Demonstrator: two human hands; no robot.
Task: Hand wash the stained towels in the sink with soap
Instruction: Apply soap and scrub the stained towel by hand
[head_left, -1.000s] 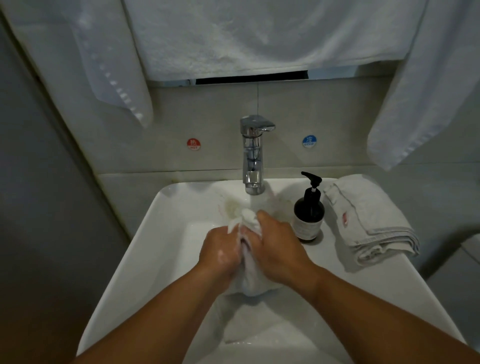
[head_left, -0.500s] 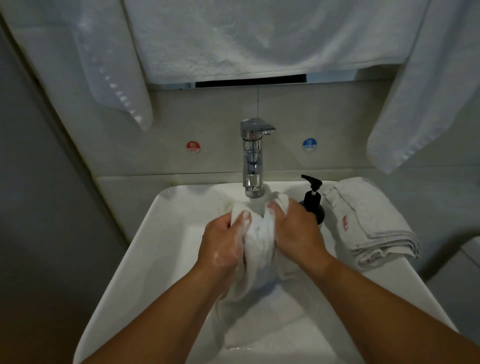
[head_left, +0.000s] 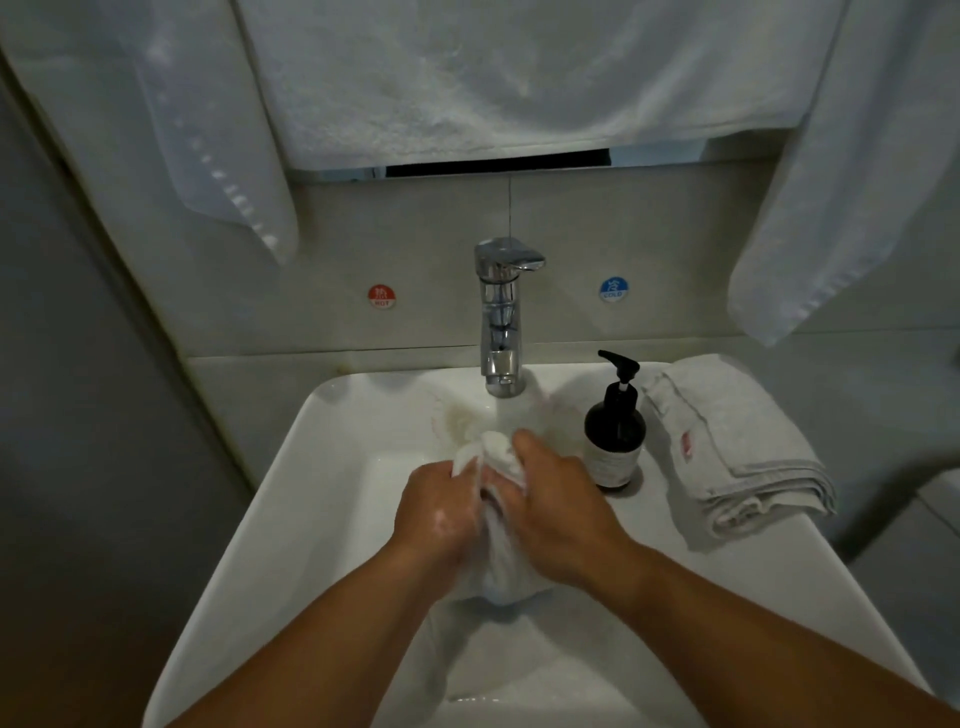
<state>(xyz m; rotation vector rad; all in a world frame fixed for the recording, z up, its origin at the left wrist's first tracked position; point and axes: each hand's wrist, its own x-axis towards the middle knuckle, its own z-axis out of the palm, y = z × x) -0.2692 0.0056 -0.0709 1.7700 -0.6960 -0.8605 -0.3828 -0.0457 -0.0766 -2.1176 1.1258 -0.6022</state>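
A wet white towel (head_left: 501, 566) is bunched between both hands over the white sink (head_left: 311, 499). My left hand (head_left: 441, 519) grips its left side, with soap foam on the knuckles. My right hand (head_left: 561, 514) grips the right side, thumb up near a wad of cloth that sticks out on top. The towel's lower part hangs into the basin. A dark soap pump bottle (head_left: 615, 436) stands on the rim just right of my right hand. A folded grey-white towel (head_left: 737, 457) with a small red stain lies further right.
A chrome faucet (head_left: 501, 317) rises behind the hands, with a brownish stain (head_left: 460, 415) on the rim to its left. White towels (head_left: 493, 78) hang above along the wall. Red hot and blue cold stickers flank the faucet. A grey wall closes in on the left.
Half a second ago both hands were up near the faucet with the towel spread between them. They have pulled back toward me and pressed together, bunching the cloth, so the soap bottle shows fully again.
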